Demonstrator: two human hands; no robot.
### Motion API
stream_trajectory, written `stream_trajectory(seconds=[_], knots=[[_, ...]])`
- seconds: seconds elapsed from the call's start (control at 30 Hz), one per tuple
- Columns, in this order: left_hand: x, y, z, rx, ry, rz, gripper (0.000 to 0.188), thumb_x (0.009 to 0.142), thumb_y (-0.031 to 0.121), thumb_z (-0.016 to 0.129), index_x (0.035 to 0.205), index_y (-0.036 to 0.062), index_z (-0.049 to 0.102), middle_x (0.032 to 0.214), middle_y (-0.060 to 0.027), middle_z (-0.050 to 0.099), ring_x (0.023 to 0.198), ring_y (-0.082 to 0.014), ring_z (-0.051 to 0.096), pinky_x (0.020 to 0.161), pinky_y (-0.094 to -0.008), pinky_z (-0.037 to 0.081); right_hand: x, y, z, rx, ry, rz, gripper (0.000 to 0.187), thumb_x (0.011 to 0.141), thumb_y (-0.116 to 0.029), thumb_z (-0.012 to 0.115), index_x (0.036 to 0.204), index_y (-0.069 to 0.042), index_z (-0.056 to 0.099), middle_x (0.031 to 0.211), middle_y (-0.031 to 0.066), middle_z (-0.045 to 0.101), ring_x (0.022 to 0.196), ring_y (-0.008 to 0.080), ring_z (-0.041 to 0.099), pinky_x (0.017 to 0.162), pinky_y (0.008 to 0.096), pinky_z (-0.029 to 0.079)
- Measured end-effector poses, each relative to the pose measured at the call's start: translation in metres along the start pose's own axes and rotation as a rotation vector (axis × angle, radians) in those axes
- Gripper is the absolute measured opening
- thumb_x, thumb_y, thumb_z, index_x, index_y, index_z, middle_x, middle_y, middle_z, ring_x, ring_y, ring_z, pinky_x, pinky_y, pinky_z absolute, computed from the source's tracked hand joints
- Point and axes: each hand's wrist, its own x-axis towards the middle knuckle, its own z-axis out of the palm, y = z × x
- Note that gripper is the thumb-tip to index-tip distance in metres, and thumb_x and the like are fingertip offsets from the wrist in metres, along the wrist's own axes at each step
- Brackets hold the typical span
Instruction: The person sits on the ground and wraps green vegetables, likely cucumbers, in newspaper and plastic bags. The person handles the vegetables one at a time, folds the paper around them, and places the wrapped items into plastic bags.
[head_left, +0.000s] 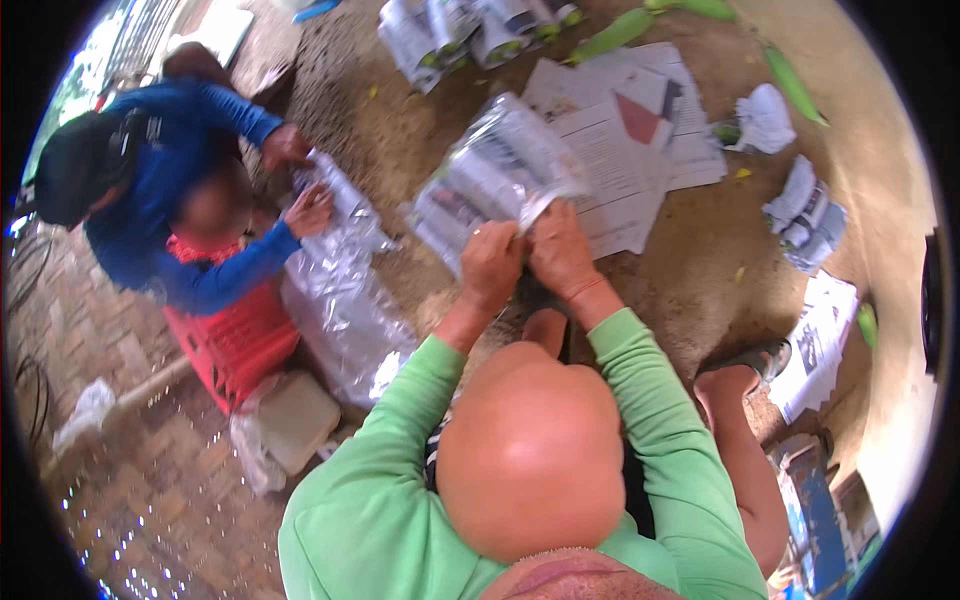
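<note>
A clear plastic bag (498, 165) lies on the ground in front of me, filled with several newspaper-wrapped rolls side by side. My left hand (492, 265) is closed at the bag's near end, its fingers pinching the plastic edge. Right beside it, my right hand (560, 245) grips a gathered, whitish bunch of the same plastic. The two hands nearly touch, and the fingertips are partly hidden. Loose printed paper sheets (610, 150) lie just beyond and to the right of the bag.
At left, a co-worker in a blue sleeve (215, 275) handles another clear plastic bag (345, 300) beside a red plastic crate (235, 340). Wrapped rolls (470, 30) lie at the far side. Green pods (615, 38), crumpled paper bundles (805, 220) and a paper stack (815, 345) are to the right.
</note>
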Motion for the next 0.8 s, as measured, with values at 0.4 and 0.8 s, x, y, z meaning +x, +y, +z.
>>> stream_trajectory(seconds=[0.4, 0.8], knots=[[0.169, -0.028, -0.002, -0.435, 0.090, -0.302, 0.023, 0.094, 0.021, 0.076, 0.100, -0.0012, 0.074, 0.080, -0.0064, 0.070, 0.073, -0.0079, 0.061, 0.069, -0.0260, 0.051, -0.007, 0.054, -0.087, 0.414, -0.332, 0.194, 0.047, 0.090, -0.030, 0.071, 0.125, 0.000, 0.066, 0.118, 0.0214, 0.069, 0.111, 0.0378, 0.064, 0.096, 0.0436, 0.050], [0.378, -0.114, 0.093, 0.265, 0.471, -0.263, 0.068, 0.079, 0.037, 0.082, 0.129, -0.0038, 0.060, 0.109, -0.0250, 0.071, 0.108, -0.0449, 0.067, 0.099, -0.0510, 0.051, 0.216, 0.117, -0.073, 0.250, 0.202, 0.019, 0.051, 0.091, -0.026, 0.067, 0.132, 0.004, 0.061, 0.124, 0.0284, 0.068, 0.111, 0.0433, 0.066, 0.099, 0.0458, 0.052]])
